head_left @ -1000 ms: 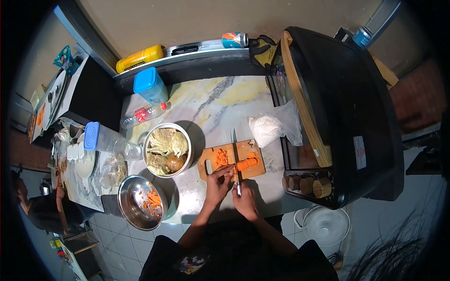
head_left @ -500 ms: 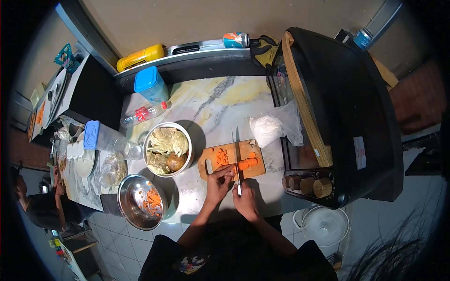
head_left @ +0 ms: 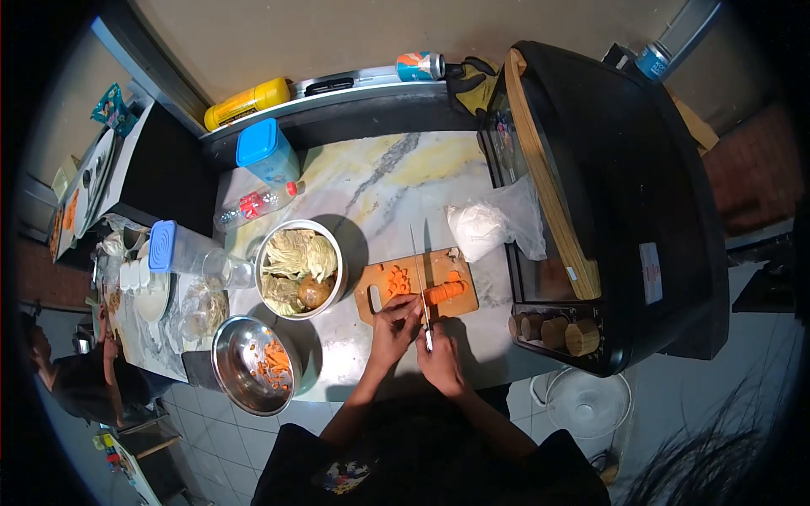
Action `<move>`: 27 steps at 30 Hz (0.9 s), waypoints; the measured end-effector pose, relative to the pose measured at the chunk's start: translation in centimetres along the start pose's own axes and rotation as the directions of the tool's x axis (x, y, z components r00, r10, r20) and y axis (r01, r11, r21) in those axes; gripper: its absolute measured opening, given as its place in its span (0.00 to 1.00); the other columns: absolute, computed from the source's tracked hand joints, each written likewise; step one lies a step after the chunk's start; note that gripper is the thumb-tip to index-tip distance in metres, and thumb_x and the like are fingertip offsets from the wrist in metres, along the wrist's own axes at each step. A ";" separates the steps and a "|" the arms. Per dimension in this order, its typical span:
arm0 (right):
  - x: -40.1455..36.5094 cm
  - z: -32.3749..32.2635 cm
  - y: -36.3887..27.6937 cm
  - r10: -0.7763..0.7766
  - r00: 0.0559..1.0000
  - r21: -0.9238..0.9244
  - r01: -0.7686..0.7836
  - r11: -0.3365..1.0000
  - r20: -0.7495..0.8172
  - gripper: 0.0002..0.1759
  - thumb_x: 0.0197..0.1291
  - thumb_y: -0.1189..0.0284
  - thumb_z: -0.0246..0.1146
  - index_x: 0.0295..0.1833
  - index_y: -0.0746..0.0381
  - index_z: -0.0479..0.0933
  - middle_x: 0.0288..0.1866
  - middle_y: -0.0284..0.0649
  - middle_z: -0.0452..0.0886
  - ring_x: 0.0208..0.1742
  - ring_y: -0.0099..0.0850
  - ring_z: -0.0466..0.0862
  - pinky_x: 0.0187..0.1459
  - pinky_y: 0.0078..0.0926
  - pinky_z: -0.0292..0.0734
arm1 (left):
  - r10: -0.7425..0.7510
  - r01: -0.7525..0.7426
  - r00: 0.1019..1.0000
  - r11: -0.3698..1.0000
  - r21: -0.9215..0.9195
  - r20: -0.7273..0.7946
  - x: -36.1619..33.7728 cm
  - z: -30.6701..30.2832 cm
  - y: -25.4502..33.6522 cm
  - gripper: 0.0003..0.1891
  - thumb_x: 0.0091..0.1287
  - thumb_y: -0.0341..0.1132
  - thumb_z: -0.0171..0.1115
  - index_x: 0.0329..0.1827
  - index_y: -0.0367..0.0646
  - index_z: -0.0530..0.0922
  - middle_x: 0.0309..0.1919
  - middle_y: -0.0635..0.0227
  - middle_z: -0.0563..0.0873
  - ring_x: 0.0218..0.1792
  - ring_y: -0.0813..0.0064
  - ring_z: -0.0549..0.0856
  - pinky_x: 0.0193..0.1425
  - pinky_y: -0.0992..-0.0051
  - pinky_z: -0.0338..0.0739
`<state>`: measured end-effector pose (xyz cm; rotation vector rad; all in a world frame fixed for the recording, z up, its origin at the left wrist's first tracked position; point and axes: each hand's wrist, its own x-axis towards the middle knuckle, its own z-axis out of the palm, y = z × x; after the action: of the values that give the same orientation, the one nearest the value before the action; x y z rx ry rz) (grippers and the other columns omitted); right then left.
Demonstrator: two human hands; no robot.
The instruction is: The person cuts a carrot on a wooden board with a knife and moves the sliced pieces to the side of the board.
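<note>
A small wooden cutting board [head_left: 375, 302] lies on the marble counter. On it are a pile of diced carrot [head_left: 397, 281] at the left and an uncut carrot piece [head_left: 445, 293] at the right. My right hand [head_left: 439, 358] grips the handle of a long knife [head_left: 418, 270], whose blade points away across the board between the two. My left hand [head_left: 395, 325] rests its fingers on the board's near edge, right by the blade.
A pot of cabbage [head_left: 300, 268] stands left of the board. A steel bowl with carrot bits [head_left: 254, 364] sits near the counter edge. A white plastic bag [head_left: 481, 229] lies behind; a black appliance [head_left: 616, 202] fills the right. Another person [head_left: 76, 379] is at far left.
The knife blade has tilted slightly and shifted a little to the left. Both hands stay at the board's near edge.
</note>
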<state>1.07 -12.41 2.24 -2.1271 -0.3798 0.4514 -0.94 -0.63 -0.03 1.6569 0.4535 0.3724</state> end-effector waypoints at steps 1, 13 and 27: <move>0.0 0.3 0.5 -0.028 1.000 -0.025 0.028 0.999 -0.004 0.10 0.62 0.70 0.57 0.38 0.67 0.71 0.25 0.55 0.77 0.29 0.58 0.77 0.34 0.54 0.69 | -0.045 0.046 0.999 0.998 -0.036 0.015 -0.1 0.0 0.2 0.10 0.68 0.26 0.59 0.49 0.32 0.82 0.46 0.55 0.83 0.44 0.71 0.82 0.45 0.76 0.78; -0.1 0.7 0.9 -0.070 0.997 -0.067 0.068 0.995 -0.018 0.10 0.60 0.72 0.59 0.42 0.68 0.70 0.28 0.57 0.78 0.32 0.60 0.78 0.36 0.55 0.71 | -0.089 0.092 0.995 0.994 -0.063 0.055 -0.1 -0.2 0.5 0.10 0.69 0.25 0.57 0.48 0.31 0.82 0.48 0.57 0.80 0.46 0.72 0.81 0.47 0.76 0.76; 0.0 0.1 -0.2 -0.041 0.999 -0.071 0.041 0.997 -0.003 0.10 0.63 0.71 0.57 0.40 0.68 0.68 0.25 0.59 0.78 0.31 0.61 0.78 0.33 0.56 0.71 | -0.029 0.029 0.999 0.999 -0.024 0.022 0.2 -0.2 -0.1 0.10 0.67 0.25 0.61 0.49 0.33 0.83 0.44 0.56 0.83 0.41 0.73 0.82 0.44 0.77 0.78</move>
<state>1.00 -12.26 2.34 -2.1845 -0.4418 0.4154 -0.91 -0.37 -0.06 1.6272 0.4544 0.3372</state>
